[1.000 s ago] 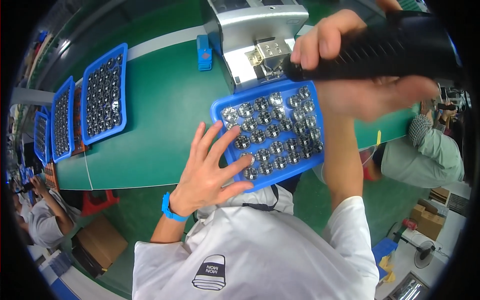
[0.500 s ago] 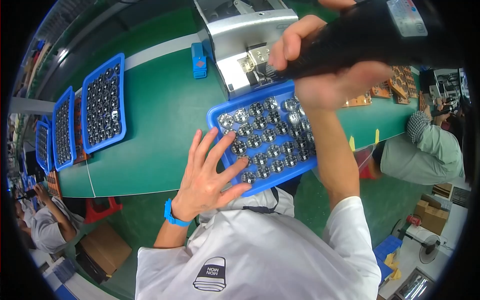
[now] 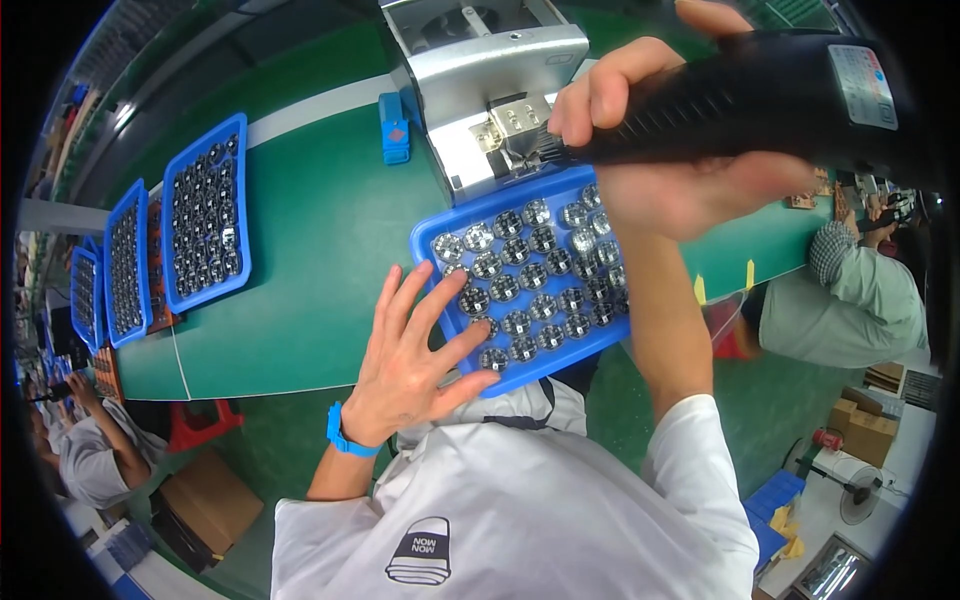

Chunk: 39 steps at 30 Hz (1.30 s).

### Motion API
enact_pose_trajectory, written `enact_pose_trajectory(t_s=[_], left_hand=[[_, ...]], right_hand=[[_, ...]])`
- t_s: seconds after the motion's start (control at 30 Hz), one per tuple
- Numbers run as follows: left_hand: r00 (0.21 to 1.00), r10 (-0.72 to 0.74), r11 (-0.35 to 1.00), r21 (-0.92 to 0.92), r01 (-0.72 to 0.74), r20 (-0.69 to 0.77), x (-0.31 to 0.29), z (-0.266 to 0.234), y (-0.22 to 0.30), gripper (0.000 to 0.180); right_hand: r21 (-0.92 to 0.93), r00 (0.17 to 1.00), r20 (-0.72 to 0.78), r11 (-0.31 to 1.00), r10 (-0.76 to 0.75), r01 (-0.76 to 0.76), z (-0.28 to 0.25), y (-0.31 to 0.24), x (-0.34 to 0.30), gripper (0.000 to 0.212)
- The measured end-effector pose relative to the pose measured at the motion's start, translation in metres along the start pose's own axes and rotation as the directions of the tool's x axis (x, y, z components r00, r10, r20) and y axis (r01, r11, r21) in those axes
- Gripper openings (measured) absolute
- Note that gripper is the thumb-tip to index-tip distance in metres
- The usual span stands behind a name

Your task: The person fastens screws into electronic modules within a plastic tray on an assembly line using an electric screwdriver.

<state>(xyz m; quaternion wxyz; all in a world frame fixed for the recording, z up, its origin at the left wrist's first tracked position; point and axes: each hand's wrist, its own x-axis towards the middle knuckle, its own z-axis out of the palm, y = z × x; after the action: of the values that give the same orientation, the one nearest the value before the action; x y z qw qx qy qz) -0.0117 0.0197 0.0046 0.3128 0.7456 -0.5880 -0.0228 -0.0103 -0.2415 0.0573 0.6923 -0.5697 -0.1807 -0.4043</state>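
Note:
My left hand [image 3: 408, 360] lies with fingers spread over the left edge of a blue tray [image 3: 425, 242]. Its fingertips are among rows of small round shiny metallic parts [image 3: 504, 287], and it grips none that I can see. My right hand [image 3: 660, 185] is raised close to the camera, its fingers wrapped round a black hand-held device [image 3: 740, 105]. This has a ribbed side, a pale label and a narrow toothed end pointing left. The device and my right forearm hide the tray's right part. A blue band is on my left wrist.
A silver machine [image 3: 490, 60] stands behind the tray, with a small blue object [image 3: 394, 128] beside it. Several blue trays [image 3: 243, 190] of similar parts stand at the left of the green table [image 3: 310, 250]. Co-workers sit at both sides, one in a grey-green top [image 3: 840, 305].
My right hand and the black device have moved slightly right and down in the picture. My left hand stays on the tray, almost unmoved.

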Motion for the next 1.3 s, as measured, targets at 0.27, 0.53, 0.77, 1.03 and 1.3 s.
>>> enact_pose_trajectory(t_s=[0.27,0.53,0.77,1.03,1.3], left_hand=[[1.000,-0.009,1.000,-0.004,0.009,0.003,0.001,0.000,0.001,0.038],[0.999,0.004,1.000,0.004,-0.004,0.031,0.002,0.001,0.000,0.043],[0.998,-0.036,0.999,0.029,0.034,0.044,0.002,-0.001,0.004,0.039],[0.999,-0.027,1.000,0.017,0.026,0.038,0.004,0.001,0.003,0.041],[0.999,-0.028,0.999,0.018,0.027,0.035,0.002,0.000,0.002,0.041]], right_hand=[[-0.209,1.000,-0.014,0.978,0.020,-0.023,0.003,-0.008,-0.001,0.106],[0.114,0.985,0.004,0.979,-0.170,0.168,0.005,-0.011,0.000,0.109],[0.091,0.993,-0.100,0.993,-0.063,0.072,0.014,-0.020,0.002,0.072],[0.095,0.993,-0.097,0.993,-0.061,0.071,0.006,-0.021,0.002,0.088],[0.087,0.976,-0.079,0.974,-0.203,0.210,0.013,-0.018,0.003,0.075]])
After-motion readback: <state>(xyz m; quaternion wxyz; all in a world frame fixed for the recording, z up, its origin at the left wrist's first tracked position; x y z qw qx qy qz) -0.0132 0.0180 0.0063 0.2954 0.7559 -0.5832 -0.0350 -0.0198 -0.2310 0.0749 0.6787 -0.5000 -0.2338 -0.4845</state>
